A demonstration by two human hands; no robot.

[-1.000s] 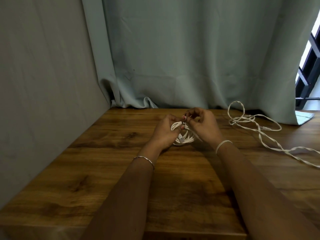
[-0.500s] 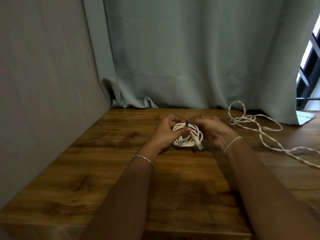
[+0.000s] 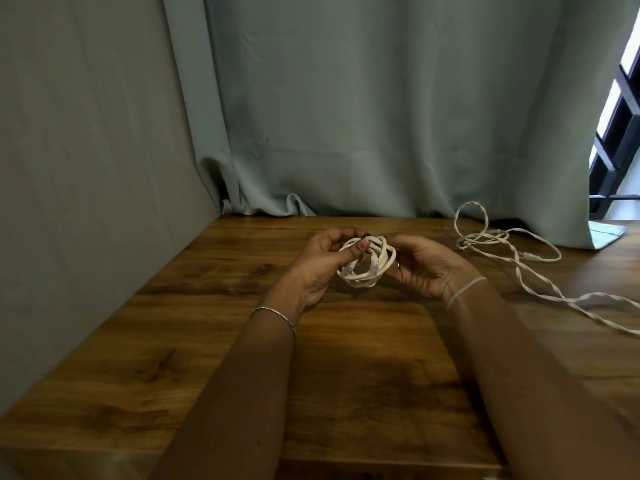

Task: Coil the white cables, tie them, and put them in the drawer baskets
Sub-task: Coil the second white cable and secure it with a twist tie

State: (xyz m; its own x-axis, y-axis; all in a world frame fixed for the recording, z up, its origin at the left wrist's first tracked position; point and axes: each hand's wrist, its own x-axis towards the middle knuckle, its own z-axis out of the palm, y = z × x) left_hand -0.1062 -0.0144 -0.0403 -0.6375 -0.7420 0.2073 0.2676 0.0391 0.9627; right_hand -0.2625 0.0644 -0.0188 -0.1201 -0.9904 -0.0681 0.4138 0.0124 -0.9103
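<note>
The left thumb [image 3: 358, 247], with its red nail, presses down on the top of the coiled white cable [image 3: 377, 268]. The other fingers of the left hand [image 3: 317, 263] are curled behind it, so that hand has a firm pinch on the coil. A small dark tie [image 3: 367, 234] sits at the very top of the coil, just past the thumb. The right hand [image 3: 427, 268] is at the coil's right side, palm turned up, with its fingers loosely bent against the loops. I cannot tell if it is pinching or only propping. A moment ago that hand was curled over the top of the coil, busy at the tie with the left one. Now it has rolled away and the coil is tipped up off the wooden table [image 3: 242, 358]. To me that means the tying is most likely finished for this one. No drawer basket is in sight, so putting it away is not yet done. Off to the right of the coil, well apart from it, a second white cable [image 3: 483, 239] lies loose and tangled on the table, not yet coiled. Behind the coil hangs a pale green curtain [image 3: 346, 116].
</note>
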